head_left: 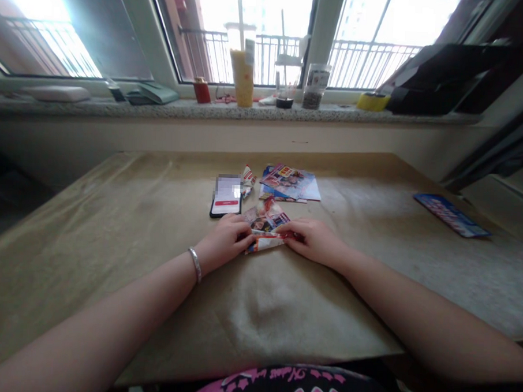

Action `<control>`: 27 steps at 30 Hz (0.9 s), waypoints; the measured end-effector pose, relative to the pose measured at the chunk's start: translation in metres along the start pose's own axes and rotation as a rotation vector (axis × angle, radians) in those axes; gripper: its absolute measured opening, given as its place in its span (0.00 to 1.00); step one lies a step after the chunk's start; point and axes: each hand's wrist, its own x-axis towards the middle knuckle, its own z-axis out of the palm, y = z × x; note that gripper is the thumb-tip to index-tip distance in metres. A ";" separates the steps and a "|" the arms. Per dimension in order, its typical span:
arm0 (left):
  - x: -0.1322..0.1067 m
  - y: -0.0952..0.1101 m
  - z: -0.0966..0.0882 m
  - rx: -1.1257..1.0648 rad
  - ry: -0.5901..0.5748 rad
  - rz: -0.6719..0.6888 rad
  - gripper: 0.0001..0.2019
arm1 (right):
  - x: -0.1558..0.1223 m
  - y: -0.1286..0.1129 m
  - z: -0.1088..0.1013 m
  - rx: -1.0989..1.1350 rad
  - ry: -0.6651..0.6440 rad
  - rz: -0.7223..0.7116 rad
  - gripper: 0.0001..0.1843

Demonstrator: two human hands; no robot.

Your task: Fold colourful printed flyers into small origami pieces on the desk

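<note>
A colourful printed sheet of paper [267, 216] lies on the table in front of me, its near edge folded over into a strip. My left hand [230, 236] grips the left end of that fold, fingers curled over the paper. At the other end, my right hand [312, 238] pinches the fold between thumb and fingers. Just beyond my left hand rests a phone [226, 203] with its screen lit. A small folded paper piece [247, 181] sits beside the phone. Behind the sheet is a loose stack of printed leaflets [290, 183].
The table has a tan cover [158, 180]. A blue printed strip [451, 214] lies at the right. On the windowsill [161, 108] stand a tall drink cup [242, 74], a red container [201, 90], a clear jar [315, 87] and a yellow roll [373, 101].
</note>
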 end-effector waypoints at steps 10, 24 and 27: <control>0.000 0.006 0.000 0.246 0.012 0.035 0.09 | -0.001 -0.002 0.002 -0.082 -0.009 -0.137 0.11; -0.003 0.000 -0.002 0.128 0.071 0.056 0.10 | 0.002 0.007 0.002 -0.287 0.006 -0.148 0.12; -0.006 0.005 -0.006 0.090 0.027 0.141 0.14 | 0.002 0.007 0.002 -0.282 -0.005 -0.125 0.12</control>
